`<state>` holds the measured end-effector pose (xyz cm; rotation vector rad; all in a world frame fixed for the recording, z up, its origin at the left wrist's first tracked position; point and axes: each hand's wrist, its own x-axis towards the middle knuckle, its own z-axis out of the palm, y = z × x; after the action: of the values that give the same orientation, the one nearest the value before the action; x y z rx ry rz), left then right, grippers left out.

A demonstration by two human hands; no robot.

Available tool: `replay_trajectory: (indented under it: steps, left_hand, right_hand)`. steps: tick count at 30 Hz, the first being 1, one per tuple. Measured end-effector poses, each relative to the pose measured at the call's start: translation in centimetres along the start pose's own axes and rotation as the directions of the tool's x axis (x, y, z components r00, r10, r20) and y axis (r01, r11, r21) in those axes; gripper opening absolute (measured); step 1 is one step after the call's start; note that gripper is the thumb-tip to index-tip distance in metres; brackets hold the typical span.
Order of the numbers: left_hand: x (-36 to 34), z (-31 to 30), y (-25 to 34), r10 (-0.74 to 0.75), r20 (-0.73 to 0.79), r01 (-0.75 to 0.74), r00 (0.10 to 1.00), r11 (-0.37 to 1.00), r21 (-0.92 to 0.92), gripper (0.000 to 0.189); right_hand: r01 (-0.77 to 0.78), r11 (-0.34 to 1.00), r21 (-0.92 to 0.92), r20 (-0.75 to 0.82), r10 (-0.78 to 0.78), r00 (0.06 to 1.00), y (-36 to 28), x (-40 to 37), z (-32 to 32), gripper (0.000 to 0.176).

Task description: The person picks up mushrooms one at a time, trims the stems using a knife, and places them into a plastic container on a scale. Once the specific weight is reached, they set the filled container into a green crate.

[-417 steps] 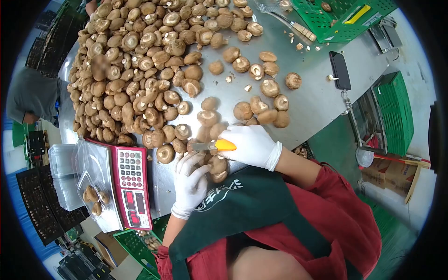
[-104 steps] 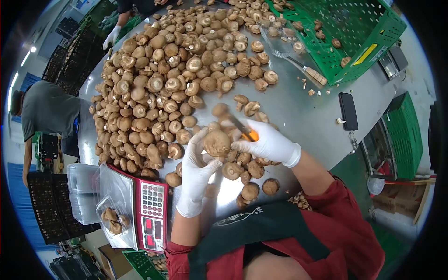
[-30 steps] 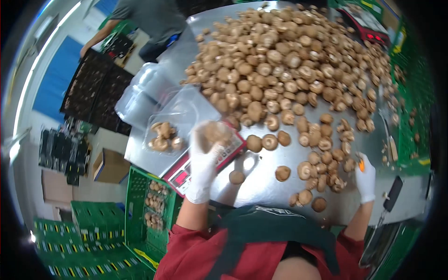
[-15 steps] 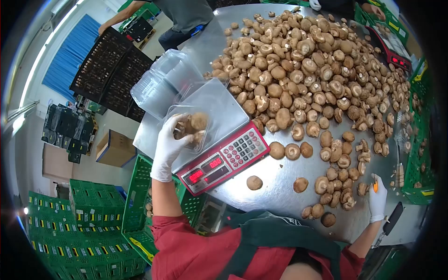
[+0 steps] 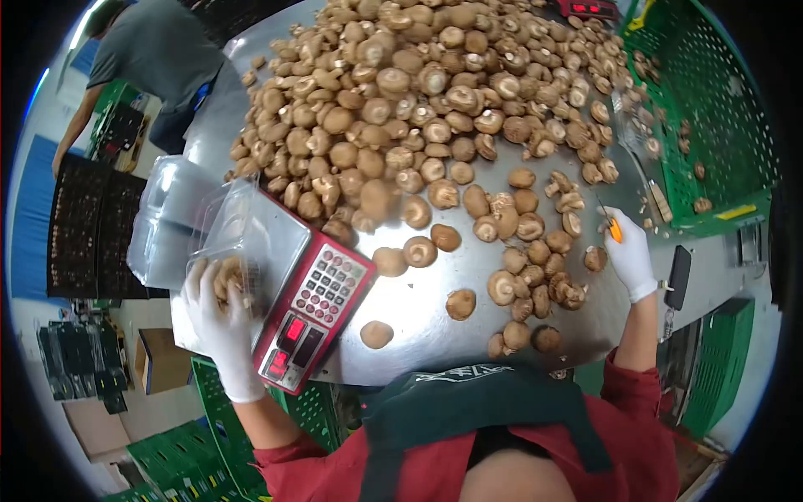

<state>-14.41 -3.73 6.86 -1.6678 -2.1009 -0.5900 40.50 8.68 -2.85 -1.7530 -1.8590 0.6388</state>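
Mushrooms [image 5: 228,279] are touching the left hand [image 5: 219,328] near the desk's [image 5: 422,322] left edge, its grip unclear. The right hand [image 5: 630,258] is clutching a knife [image 5: 616,230].

Upper-centre mushrooms [image 5: 418,92] are brown, gloves [image 5: 632,261] white, knife handle [image 5: 616,231] orange, the lower-left scale [image 5: 314,305] red (digits [image 5: 294,330] too).

1. Looks like a produce-packing workroom.
2. Has a broad, shiny metal table [image 5: 414,343] in the middle, heaped toward twelve o'clock with round brown mushrooms [image 5: 393,92].
3. Includes a red electronic weighing scale [image 5: 324,289] with a keypad and lit red digits at eight o'clock.
4. Includes stacked clear plastic boxes [image 5: 170,222] at nine.
5. Has a perforated green plastic crate [image 5: 719,92] at two, and stacked green plastic crates [image 5: 180,456] between seven and eight.
6. Shows workwear: a dark green apron [image 5: 468,410] with white lettering, between five and six.
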Motion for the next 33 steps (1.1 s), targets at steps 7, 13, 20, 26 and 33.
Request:
replay_trajectory:
  steps: [7, 13, 20, 26, 33]
  left_hand:
    - [1.4, 8.9, 11.7, 0.275, 0.31, -0.094, 0.91, 0.865, -0.493, 0.061]
    - [3.1, 15.0, 12.8, 0.297, 0.321, -0.021, 0.899, 0.762, -0.647, 0.057]
    - [0.5, 12.9, 12.6, 0.196, 0.707, 0.72, 0.68, 0.009, -0.694, 0.047]
    - [-0.1, 10.3, 12.4, 0.045, 0.643, 0.639, 0.765, 0.073, -0.766, 0.046]
    - [-4.1, 8.3, 13.7, 0.026, 0.471, 0.378, 0.882, 0.558, -0.739, 0.037]
  right_hand:
    - [-0.015, 0.996, 0.088, 0.066, 0.009, 0.998, 0.1, 1.3, 1.9, 0.04]
    - [-0.048, 0.995, 0.086, 0.07, 0.042, 0.997, -0.1, 0.5, 1.3, 0.039]
    - [-0.326, 0.831, 0.45, 0.262, 0.226, 0.938, -0.1, 1.4, 0.4, 0.042]
    - [-0.25, 0.698, 0.671, 0.249, 0.105, 0.963, 0.4, 5.4, 0.9, 0.043]
    - [-0.317, 0.614, 0.723, 0.383, 0.027, 0.923, 3.3, 7.2, 1.6, 0.041]
